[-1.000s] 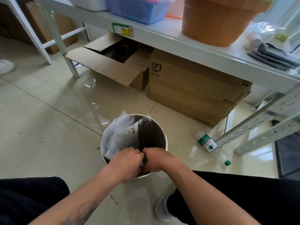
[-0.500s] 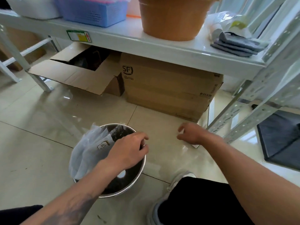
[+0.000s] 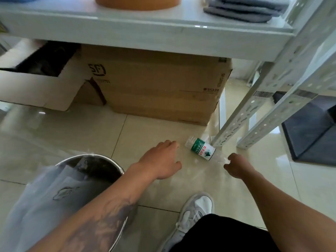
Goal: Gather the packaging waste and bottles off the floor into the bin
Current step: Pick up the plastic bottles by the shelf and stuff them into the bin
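On the tiled floor [image 3: 72, 135], just beside the foot of the white slotted shelf upright [image 3: 241, 113], a clear plastic water bottle [image 3: 202, 149] lies on its side. Its label is green and white with red characters; the cap end is hidden or blurred behind the right hand [image 3: 236, 167], so I cannot tell whether a cap is on. The bottle sits between the two hands.

Left hand [image 3: 161, 161]: palm down, fingers spread and loose, grasping nothing, low over the tile just left of the bottle, apart from it. Left forearm crosses over the near rim of the bin [image 3: 101, 158] and bears a dark tattoo.

Right hand: fingers curled inward, near the bottle's lower right end. Whether it touches the bottle is unclear; motion blur there. It grips nothing I can see.

Bin: round, metal rim, dark liner, standing on the floor at lower left. Grey-white packaging bags [image 3: 45, 200] with a small printed logo stand up out of its left half.

Behind the bottle, under the shelf board [image 3: 145, 31], a closed brown SF carton [image 3: 160, 88] rests on the floor; to its left, an open cardboard box [image 3: 41, 82] with flaps out, touching it. On the shelf: base of an orange pot [image 3: 138, 2] and folded grey cloths [image 3: 243, 10]. A dark mat [image 3: 309, 131] lies to the right of the uprights.

A grey-white sneaker [image 3: 196, 210] and black trouser leg [image 3: 227, 235] show at the bottom.
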